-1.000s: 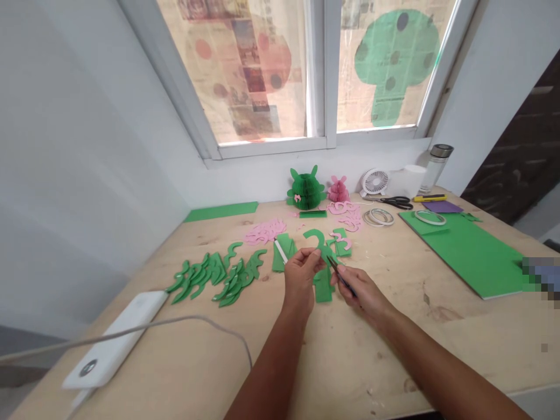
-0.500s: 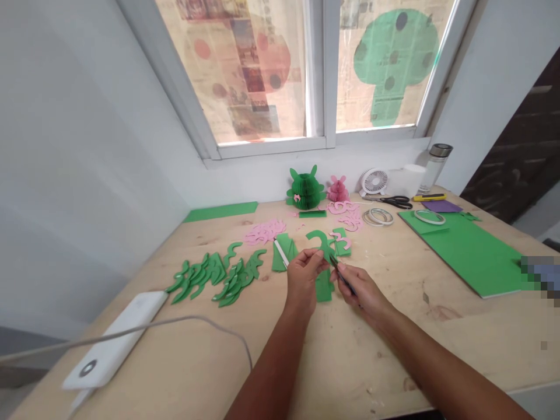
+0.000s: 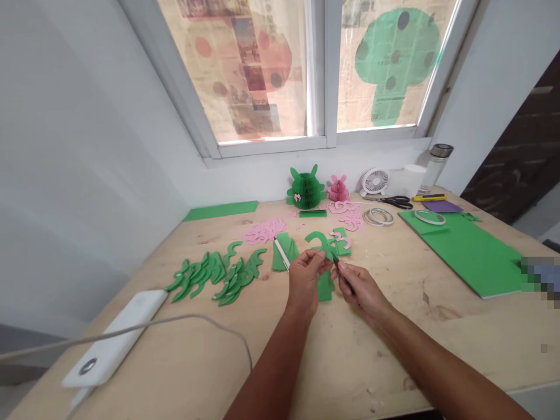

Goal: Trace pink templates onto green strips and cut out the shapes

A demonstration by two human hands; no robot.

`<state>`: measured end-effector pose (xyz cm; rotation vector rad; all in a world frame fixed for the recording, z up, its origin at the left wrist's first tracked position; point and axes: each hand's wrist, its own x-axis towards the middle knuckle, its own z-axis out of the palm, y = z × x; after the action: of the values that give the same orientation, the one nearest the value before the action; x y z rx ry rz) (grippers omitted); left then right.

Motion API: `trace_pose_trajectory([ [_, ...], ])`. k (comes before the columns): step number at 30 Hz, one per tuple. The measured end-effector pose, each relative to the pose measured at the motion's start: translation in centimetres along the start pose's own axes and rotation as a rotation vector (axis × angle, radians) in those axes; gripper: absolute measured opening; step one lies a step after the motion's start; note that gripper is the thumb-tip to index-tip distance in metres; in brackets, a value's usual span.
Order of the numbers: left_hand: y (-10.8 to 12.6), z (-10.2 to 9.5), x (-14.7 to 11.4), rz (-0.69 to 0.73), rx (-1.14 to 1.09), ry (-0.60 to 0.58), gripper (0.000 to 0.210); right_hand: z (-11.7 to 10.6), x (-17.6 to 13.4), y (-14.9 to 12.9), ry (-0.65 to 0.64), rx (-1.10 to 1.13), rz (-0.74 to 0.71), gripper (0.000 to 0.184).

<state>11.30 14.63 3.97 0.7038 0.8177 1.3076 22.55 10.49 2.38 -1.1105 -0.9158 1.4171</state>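
Between the thumb and fingers of my left hand (image 3: 308,268) is a piece of green paper (image 3: 315,238), its curved end standing up above the fingertips. My right hand (image 3: 361,287) is closed around a slim dark tool that looks like small scissors (image 3: 345,280), its tip against the paper's right side; the fingers hide much of it. Under the hands lies a green paper strip (image 3: 325,289). A white pen (image 3: 282,254) rests on folded green paper (image 3: 280,265) beside my left hand. Just beyond the hands is a pink curved cutout (image 3: 342,239).
Stacked green cutouts (image 3: 238,280) and pink cutouts (image 3: 265,231) lie to the left. A white power bank (image 3: 118,338) with a cable sits front left. Further back are a green honeycomb figure (image 3: 306,189), black-handled scissors (image 3: 396,202), tape rolls (image 3: 380,217) and green sheets (image 3: 476,256).
The tool's tip, which showed slightly parted blades before, now looks closer together against the green paper. Both hands have shifted very slightly to the right.
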Motion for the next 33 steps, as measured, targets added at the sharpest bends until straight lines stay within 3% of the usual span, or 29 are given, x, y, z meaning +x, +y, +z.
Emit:
trace_pose_trajectory([
  [33, 0.23, 0.31, -0.32, -0.02, 0.007, 0.004, 0.026, 0.36, -0.22, -0.38, 0.053, -0.055, 0.009, 0.052],
])
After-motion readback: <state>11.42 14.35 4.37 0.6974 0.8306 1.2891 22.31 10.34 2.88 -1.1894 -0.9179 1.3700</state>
